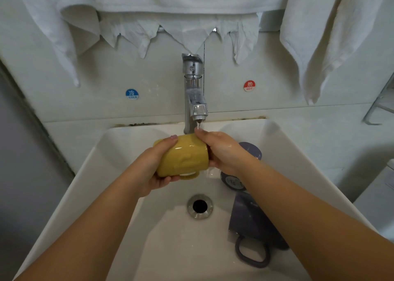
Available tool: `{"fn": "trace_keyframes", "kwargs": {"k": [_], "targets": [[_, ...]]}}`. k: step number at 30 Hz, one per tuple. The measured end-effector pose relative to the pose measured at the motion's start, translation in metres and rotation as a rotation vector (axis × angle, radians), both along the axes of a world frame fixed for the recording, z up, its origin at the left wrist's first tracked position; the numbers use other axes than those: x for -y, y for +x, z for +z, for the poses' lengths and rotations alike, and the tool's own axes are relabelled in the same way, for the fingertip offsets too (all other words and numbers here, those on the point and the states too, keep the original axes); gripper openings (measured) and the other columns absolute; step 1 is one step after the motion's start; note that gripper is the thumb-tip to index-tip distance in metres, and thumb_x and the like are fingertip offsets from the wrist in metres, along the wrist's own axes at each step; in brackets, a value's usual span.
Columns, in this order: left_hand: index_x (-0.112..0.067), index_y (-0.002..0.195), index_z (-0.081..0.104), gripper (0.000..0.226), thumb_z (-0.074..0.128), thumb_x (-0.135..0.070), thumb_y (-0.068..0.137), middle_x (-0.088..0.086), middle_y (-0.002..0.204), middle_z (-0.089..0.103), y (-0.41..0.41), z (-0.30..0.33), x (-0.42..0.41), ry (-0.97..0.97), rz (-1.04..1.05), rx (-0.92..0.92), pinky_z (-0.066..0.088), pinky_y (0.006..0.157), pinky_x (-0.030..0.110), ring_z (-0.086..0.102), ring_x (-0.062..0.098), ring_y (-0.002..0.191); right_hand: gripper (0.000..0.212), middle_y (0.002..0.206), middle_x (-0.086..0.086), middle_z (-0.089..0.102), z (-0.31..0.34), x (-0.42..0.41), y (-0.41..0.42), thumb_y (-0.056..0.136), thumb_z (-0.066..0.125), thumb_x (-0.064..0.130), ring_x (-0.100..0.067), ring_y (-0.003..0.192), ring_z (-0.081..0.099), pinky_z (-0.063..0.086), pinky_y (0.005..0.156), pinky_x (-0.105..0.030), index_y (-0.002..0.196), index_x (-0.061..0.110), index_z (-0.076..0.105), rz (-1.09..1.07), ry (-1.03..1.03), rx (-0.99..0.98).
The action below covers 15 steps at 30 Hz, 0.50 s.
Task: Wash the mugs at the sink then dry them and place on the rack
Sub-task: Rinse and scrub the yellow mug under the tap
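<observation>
While water ran from the tap [195, 93]: both hands worked over the sink [89, 163].
Yellow mug [184, 158]: lay sideways under the stream, handle down, mouth hidden by the right hand.
Left hand [153, 165]: its grip curled round the mug's base end.
Right hand [221, 150]: grip closed over the rim; fingertips out of sight.
Purple mugs [251, 221]: in the basin at right, partly covered by the right forearm; their number was hard to tell.
Towels [170, 3]: hung above, cut off at the top.

Soft, even, slightly dim light is seen throughout; glare is caught on the faucet [193, 93], and straight lines are bowed well away from it.
</observation>
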<state>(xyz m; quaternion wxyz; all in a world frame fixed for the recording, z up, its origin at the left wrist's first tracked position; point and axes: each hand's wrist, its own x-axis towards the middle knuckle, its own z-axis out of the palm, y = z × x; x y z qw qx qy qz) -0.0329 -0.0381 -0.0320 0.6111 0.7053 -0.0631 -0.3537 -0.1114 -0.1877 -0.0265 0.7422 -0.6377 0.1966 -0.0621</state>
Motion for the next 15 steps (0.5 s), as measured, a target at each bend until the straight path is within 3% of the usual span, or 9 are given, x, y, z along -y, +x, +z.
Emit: {"fn": "trace_keyframes", "kwargs": {"k": [2, 3, 6, 7, 10, 12, 15], "targets": [[-0.024, 0.103, 0.056, 0.045, 0.061, -0.062, 0.08, 0.012, 0.087, 0.067, 0.0038, 0.0005, -0.0022, -0.016, 0.038, -0.036, 0.045, 0.043, 0.02, 0.065, 0.024, 0.058, 0.02, 0.101, -0.013, 0.061, -0.0005, 0.0011, -0.002, 0.095, 0.056, 0.023, -0.028, 0.095, 0.06, 0.049, 0.091, -0.045, 0.107, 0.007, 0.059, 0.131, 0.027, 0.03], [-0.024, 0.101, 0.057, 0.044, 0.06, -0.062, 0.08, 0.012, 0.083, 0.066, 0.0049, 0.001, -0.0034, -0.026, 0.046, -0.05, 0.044, 0.042, 0.019, 0.063, 0.024, 0.056, 0.015, 0.1, -0.012, 0.063, -0.0003, 0.0021, -0.0035, 0.094, 0.056, 0.016, -0.025, 0.094, 0.061, 0.049, 0.092, -0.043, 0.106, 0.008, 0.06, 0.192, 0.035, 0.041], [-0.024, 0.1, 0.057, 0.042, 0.06, -0.062, 0.081, 0.011, 0.08, 0.066, 0.0028, 0.0003, -0.0012, -0.031, 0.032, -0.042, 0.044, 0.042, 0.019, 0.062, 0.022, 0.052, 0.024, 0.089, -0.006, 0.063, 0.0019, 0.0003, -0.0035, 0.093, 0.058, 0.023, -0.018, 0.078, 0.062, 0.051, 0.062, -0.026, 0.109, 0.006, 0.06, 0.109, 0.015, 0.04], [-0.024, 0.1, 0.056, 0.042, 0.06, -0.061, 0.081, 0.011, 0.083, 0.066, 0.0013, -0.0001, 0.0007, -0.03, 0.03, -0.026, 0.044, 0.042, 0.019, 0.063, 0.022, 0.051, 0.032, 0.089, -0.007, 0.063, 0.0005, 0.0001, -0.0015, 0.093, 0.058, 0.03, -0.019, 0.078, 0.062, 0.053, 0.06, -0.027, 0.113, 0.005, 0.06, 0.038, 0.018, 0.035], [-0.025, 0.099, 0.054, 0.041, 0.06, -0.061, 0.081, 0.012, 0.088, 0.065, 0.0008, -0.0004, 0.005, -0.032, 0.059, 0.0, 0.044, 0.041, 0.019, 0.064, 0.022, 0.053, 0.038, 0.102, -0.012, 0.064, -0.004, 0.0021, 0.0039, 0.094, 0.055, 0.037, -0.028, 0.097, 0.063, 0.054, 0.082, -0.041, 0.117, 0.007, 0.059, -0.032, 0.036, 0.033], [-0.026, 0.098, 0.054, 0.039, 0.06, -0.061, 0.082, 0.011, 0.087, 0.064, 0.0027, 0.0003, 0.0038, -0.049, 0.096, -0.012, 0.043, 0.041, 0.018, 0.063, 0.022, 0.054, 0.024, 0.099, -0.01, 0.062, -0.0041, 0.0044, 0.0014, 0.095, 0.055, 0.025, -0.026, 0.093, 0.06, 0.05, 0.073, -0.032, 0.112, 0.008, 0.06, 0.075, 0.028, 0.044], [-0.025, 0.106, 0.055, 0.045, 0.06, -0.062, 0.081, 0.013, 0.093, 0.065, 0.0045, -0.0005, 0.0028, -0.057, 0.115, -0.017, 0.045, 0.039, 0.017, 0.063, 0.024, 0.057, 0.01, 0.085, -0.003, 0.061, -0.0022, 0.0076, -0.0032, 0.094, 0.056, 0.015, -0.012, 0.073, 0.058, 0.044, 0.055, -0.018, 0.101, 0.01, 0.06, 0.167, 0.022, 0.033]]}}
